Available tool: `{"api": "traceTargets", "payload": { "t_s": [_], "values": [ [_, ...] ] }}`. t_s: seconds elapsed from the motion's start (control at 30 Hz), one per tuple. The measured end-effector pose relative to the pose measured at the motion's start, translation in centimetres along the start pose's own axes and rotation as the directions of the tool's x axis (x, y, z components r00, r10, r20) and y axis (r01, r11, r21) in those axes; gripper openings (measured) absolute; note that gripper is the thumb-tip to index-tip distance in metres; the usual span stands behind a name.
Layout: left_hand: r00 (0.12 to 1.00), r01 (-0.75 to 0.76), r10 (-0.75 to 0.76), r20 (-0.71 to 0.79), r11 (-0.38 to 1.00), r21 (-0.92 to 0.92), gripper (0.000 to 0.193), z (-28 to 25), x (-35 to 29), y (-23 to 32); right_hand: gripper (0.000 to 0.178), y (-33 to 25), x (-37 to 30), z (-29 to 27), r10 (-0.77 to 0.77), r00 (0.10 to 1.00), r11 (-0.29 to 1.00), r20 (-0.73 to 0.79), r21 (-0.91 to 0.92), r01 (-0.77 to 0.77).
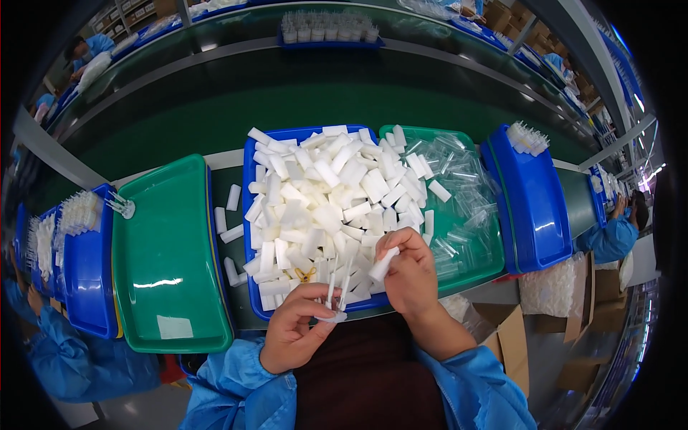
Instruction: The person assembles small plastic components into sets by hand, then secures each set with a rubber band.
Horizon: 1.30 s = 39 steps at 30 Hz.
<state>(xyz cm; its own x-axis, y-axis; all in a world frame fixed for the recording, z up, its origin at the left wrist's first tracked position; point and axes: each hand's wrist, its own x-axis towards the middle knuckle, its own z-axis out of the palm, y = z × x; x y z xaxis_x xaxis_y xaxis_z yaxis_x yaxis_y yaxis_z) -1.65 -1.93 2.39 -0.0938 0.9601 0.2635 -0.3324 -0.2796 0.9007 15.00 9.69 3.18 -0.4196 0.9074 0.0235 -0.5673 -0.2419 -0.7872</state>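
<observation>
1. My left grip (pixel 297 326) is closed, thumb and fingers pinching the base of a pronged plastic piece (pixel 332 316), its thin prongs upright, at the near edge of the blue tray (pixel 294 132).
2. My right grip (pixel 410 276) is nearly closed, fingertips pinching one white foam piece (pixel 383 264), tilted, above the blue tray's near right part.
3. White foam blocks (pixel 322 172) heap the blue tray; a few lie loose just left of it.
4. Right of the blue tray, clear plastic tubes (pixel 459 168) fill much of a green tray (pixel 473 276).
</observation>
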Motion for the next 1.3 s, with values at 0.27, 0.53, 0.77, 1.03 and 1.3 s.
{"api": "traceTargets", "payload": {
  "t_s": [0.27, 0.53, 0.77, 1.03, 1.3],
  "values": [
    [0.99, 0.021, -0.043, 0.131, 0.986, 0.163, 0.019, -0.3, -0.2, -0.1, 0.014, -0.8, 0.2, -0.3, -0.072, 0.997, 0.987, -0.03, -0.149, 0.067],
    [0.993, 0.039, -0.04, 0.113, 0.999, 0.008, 0.016, 0.1, -0.1, 0.0, 0.016, -0.5, 0.4, -0.1, -0.179, 0.983, 0.936, -0.047, -0.315, 0.156],
    [0.993, 0.07, -0.071, 0.099, 0.997, 0.017, 0.017, -0.2, -0.4, -0.9, 0.013, -0.2, -0.5, 0.6, -0.125, 0.992, 0.915, -0.013, -0.389, 0.11],
    [0.995, 0.091, -0.087, 0.053, 0.993, -0.081, 0.019, -0.4, -0.5, -1.2, 0.012, -0.2, -1.2, 1.0, -0.106, 0.993, 0.899, 0.042, -0.422, 0.114],
    [0.995, 0.103, -0.103, 0.008, 0.979, -0.174, 0.019, -0.5, -0.4, -1.5, 0.015, -0.9, -1.9, 1.3, -0.159, 0.973, 0.801, 0.167, -0.554, 0.226]
  ]
}}
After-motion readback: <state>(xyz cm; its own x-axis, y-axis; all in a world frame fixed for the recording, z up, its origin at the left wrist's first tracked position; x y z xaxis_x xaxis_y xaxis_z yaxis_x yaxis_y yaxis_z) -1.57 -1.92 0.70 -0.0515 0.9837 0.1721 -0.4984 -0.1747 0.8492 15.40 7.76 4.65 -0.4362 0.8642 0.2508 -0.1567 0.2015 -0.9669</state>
